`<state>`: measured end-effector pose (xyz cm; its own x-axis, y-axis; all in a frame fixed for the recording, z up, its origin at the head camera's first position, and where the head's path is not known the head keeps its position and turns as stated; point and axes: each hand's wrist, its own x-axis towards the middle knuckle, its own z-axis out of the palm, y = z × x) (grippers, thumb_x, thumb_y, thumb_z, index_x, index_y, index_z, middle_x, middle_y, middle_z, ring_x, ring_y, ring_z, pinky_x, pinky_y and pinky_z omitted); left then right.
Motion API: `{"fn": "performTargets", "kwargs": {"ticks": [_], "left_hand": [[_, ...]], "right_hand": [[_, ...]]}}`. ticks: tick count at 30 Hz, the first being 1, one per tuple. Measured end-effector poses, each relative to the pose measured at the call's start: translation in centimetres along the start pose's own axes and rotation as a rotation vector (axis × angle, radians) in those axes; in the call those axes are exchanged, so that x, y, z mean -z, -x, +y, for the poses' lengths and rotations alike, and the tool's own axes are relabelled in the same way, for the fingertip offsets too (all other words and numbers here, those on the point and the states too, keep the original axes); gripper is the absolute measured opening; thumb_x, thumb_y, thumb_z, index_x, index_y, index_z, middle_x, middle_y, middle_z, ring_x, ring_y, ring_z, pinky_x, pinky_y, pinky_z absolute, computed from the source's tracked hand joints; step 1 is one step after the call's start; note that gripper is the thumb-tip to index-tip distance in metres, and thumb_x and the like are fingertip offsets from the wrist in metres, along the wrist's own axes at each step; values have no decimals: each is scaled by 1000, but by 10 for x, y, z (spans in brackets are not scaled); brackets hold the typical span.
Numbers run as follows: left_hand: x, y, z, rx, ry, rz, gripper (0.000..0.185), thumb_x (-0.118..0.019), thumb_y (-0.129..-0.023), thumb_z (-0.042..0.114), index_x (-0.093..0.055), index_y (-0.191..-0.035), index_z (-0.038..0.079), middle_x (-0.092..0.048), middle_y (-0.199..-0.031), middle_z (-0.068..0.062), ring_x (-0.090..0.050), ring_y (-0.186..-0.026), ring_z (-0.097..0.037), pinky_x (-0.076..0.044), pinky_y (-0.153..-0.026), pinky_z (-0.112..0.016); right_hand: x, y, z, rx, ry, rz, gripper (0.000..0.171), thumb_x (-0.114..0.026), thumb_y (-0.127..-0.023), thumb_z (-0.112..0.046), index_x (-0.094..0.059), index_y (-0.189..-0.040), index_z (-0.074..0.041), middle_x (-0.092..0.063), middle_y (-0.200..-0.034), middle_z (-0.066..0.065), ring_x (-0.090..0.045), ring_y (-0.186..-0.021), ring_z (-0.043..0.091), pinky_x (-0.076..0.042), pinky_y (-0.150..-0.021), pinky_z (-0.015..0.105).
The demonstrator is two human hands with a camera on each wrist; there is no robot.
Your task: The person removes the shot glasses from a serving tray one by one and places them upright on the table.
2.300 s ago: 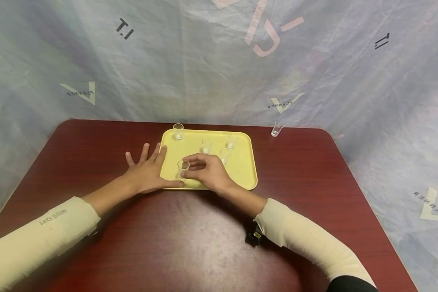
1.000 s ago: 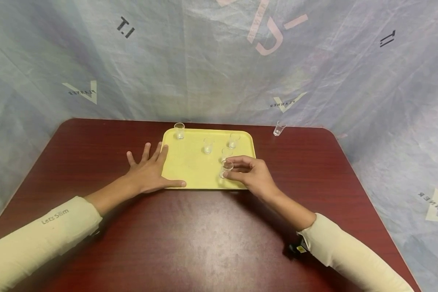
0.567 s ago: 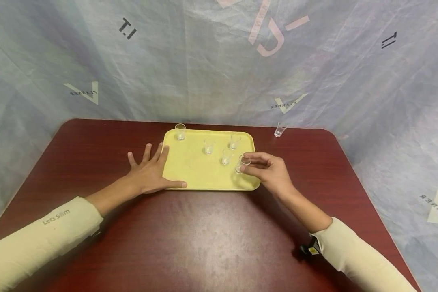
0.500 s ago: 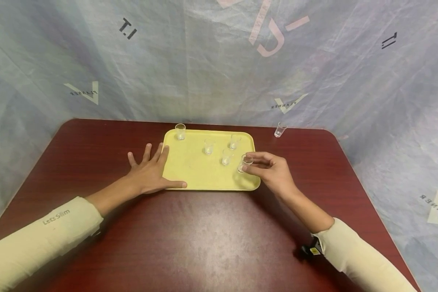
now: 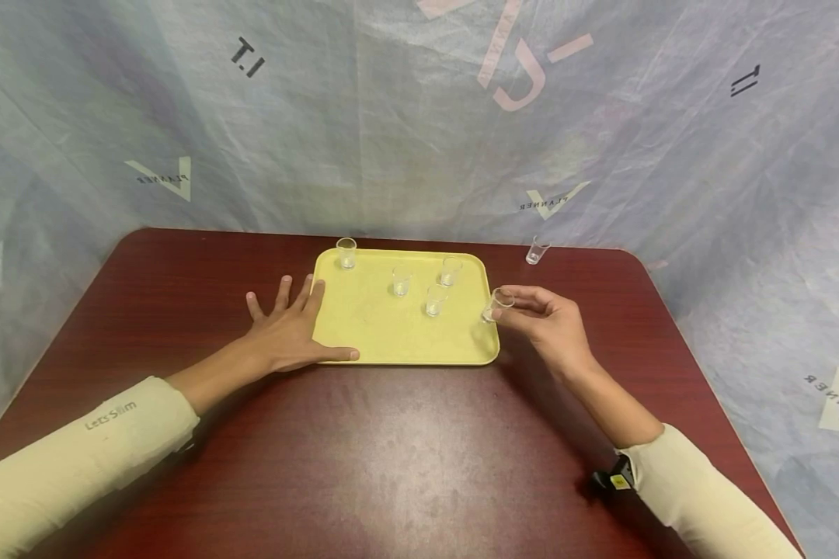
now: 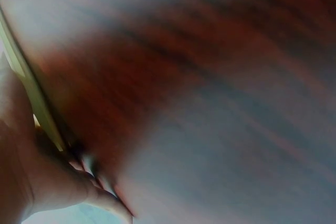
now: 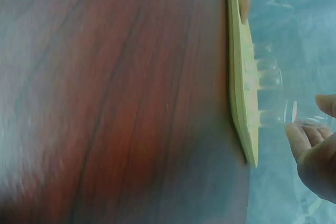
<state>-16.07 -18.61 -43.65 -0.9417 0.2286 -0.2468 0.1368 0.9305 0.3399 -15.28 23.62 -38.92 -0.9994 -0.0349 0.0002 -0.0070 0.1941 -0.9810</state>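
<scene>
While a pale printed sheet hangs behind it, the dark red surface carries a yellow tray near the middle of its far edge. Lying flat with straight, spread fingers, the left hand rests on the surface against the tray's left edge, its thumb along the tray's near edge. At the tray's right edge, the right hand pinches a small clear glass by its rim, lifted and tilted over that edge; the right wrist view shows this glass just above the tray's side. Four more clear glasses stand on the tray: one at its far left corner and three grouped right of its middle. Another lone glass stands on the surface by the far edge, towards the far right corner.
</scene>
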Motion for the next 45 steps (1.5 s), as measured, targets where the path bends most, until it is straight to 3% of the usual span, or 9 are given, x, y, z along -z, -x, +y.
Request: {"fn": "performTargets", "kwargs": {"ticks": [13,30,37,45], "left_hand": [[0,0,0,1,-3,2,160,-59,-73,111,2,-183,14,6,-192,-17,16,-175,-52,20,-120,-94],[0,-1,0,-1,-5,-4,159,-59,-73,111,3,-183,14,4,-191,-19,16,-175,-52,19,-120,-94],[0,-1,0,-5,-1,-5,159,-59,-73,111,4,-183,14,5,-191,-19,17,-175,-52,20,-119,-94],[2,0,0,1,-7,-7,159,-60,-73,111,3,-183,14,4,-191,-19,16,-175,-52,18,-120,-94]], "right_hand": [[37,-15,4,-16,-168,105,40,-90,-94,1,-77,-132,2,-87,-108,-9,-82,-99,3,-68,-89,24],[76,-49,27,-62,-239,207,35,-89,-92,7,-80,-124,-3,-86,-100,-9,-82,-90,1,-67,-87,24],[88,-62,34,-97,-279,239,36,-85,-93,10,-76,-127,2,-87,-97,-6,-84,-89,5,-67,-88,25],[96,-75,41,-135,-256,267,34,-84,-95,7,-74,-127,0,-85,-96,-7,-84,-87,4,-67,-89,27]]}}
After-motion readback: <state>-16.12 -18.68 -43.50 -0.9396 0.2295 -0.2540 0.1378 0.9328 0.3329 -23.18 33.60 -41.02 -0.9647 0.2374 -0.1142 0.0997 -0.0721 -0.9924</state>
